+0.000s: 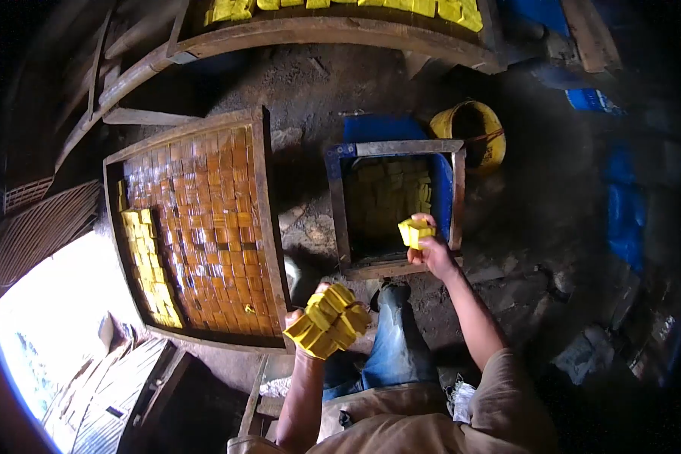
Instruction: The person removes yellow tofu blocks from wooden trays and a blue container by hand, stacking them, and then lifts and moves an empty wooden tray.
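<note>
Bundle of yellow blocks is in the left hand at 6 o'clock, its layered pieces running roughly from 8 toward 2 o'clock. Smaller yellow stack is in the right hand at 3 o'clock, its broad axis lying about 9 to 3. Hands noted well apart, left clamped around the bundle, right fingers pinched on the stack.

Blocks are short, oblong and folded-looking. Box toward 2 o'clock: square wooden frame, blue lining, further yellow pieces stacked inside. Woven tray at 9 o'clock: flat brown strips, glossy surface, wooden rim; along its far-left side a yellow row, long axis 11 to 5.

Round yellow bucket at 2 o'clock; second tray at 12, bearing similar blocks. Floor: dark, uneven, stony. Bright light enters at 8.
</note>
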Demonstrator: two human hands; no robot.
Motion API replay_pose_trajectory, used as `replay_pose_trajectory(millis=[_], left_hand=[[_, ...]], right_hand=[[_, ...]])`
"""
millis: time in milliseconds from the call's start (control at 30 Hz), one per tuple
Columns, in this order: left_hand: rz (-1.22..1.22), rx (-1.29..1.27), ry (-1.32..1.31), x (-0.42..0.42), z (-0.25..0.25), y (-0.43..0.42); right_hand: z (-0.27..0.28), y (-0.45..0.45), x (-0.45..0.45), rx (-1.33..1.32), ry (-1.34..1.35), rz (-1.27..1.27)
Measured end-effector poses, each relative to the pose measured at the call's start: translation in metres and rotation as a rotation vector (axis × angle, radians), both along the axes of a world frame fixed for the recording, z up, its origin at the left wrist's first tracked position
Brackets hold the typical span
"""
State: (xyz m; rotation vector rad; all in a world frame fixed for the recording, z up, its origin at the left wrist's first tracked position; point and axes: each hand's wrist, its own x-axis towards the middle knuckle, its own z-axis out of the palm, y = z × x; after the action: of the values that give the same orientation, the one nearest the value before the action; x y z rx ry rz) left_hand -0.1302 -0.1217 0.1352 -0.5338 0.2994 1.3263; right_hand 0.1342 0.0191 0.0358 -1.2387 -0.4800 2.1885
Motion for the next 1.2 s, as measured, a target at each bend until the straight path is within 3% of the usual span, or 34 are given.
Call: replay_pose_trajectory(millis=[67, 100, 200, 267, 300, 333, 400, 500, 600, 733, 833, 933, 1000, 1033, 1133, 1167, 1200], left_hand=[[-0.038, -0.107, 0.038, 0.019, 0.01, 0.003], [-0.078, -0.126, 0.053, 0.025, 0.01, 0.001], [-0.121, -0.129, 0.009, 0.03, -0.007, -0.006], [-0.146, -0.148, 0.004, 0.034, -0.013, -0.009], [-0.157, -0.154, 0.008, 0.033, -0.014, -0.008], [-0.169, -0.132, 0.032, 0.035, -0.017, -0.007], [-0.149, -0.131, 0.026, 0.037, -0.027, -0.005], [-0.135, -0.146, 0.03, 0.04, -0.044, -0.012], [-0.134, -0.109, -0.031, 0.046, -0.049, 0.001], [-0.126, -0.154, -0.115, 0.053, -0.064, 0.011], [-0.173, -0.092, -0.134, 0.061, -0.087, 0.03], [-0.284, -0.204, -0.109, 0.068, -0.116, 0.025], [-0.374, -0.042, 0.316, 0.083, -0.134, 0.014], [-0.344, -0.129, 0.2, 0.086, -0.123, 0.024], [-0.25, -0.359, -0.096, 0.095, -0.106, 0.047], [-0.212, -0.218, -0.27, 0.096, -0.128, 0.031], [-0.245, -0.315, -0.187, 0.098, -0.122, 0.033]], right_hand=[[-0.022, 0.021, -0.005, 0.103, -0.137, 0.184], [-0.074, 0.014, -0.015, 0.438, -0.171, 0.166], [-0.121, 0.027, -0.044, 1.064, -0.555, 0.434], [-0.154, 0.018, -0.055, 1.082, -0.615, 0.672], [-0.176, 0.003, -0.06, 0.931, -0.708, 0.845], [-0.218, -0.002, -0.066, 0.841, -0.694, 1.221], [-0.258, 0.002, -0.085, 1.002, -0.522, 1.041], [-0.233, 0.01, -0.093, 1.176, -0.622, 1.017], [-0.222, 0.013, -0.075, 1.075, -0.638, 0.719], [-0.11, 0.038, -0.056, 0.904, -0.505, 0.261], [0.016, 0.05, -0.038, 1.105, -0.354, 0.555], [0.074, 0.042, -0.047, 1.196, -0.234, 1.016], [0.065, 0.022, -0.047, 1.288, -0.265, 1.092], [0.062, 0.018, -0.048, 1.364, -0.353, 1.041], [0.037, 0.013, -0.045, 1.056, -0.193, 0.929], [0.03, 0.012, -0.045, 0.948, -0.142, 0.891], [0.023, 0.017, -0.042, 0.845, -0.053, 0.864]])
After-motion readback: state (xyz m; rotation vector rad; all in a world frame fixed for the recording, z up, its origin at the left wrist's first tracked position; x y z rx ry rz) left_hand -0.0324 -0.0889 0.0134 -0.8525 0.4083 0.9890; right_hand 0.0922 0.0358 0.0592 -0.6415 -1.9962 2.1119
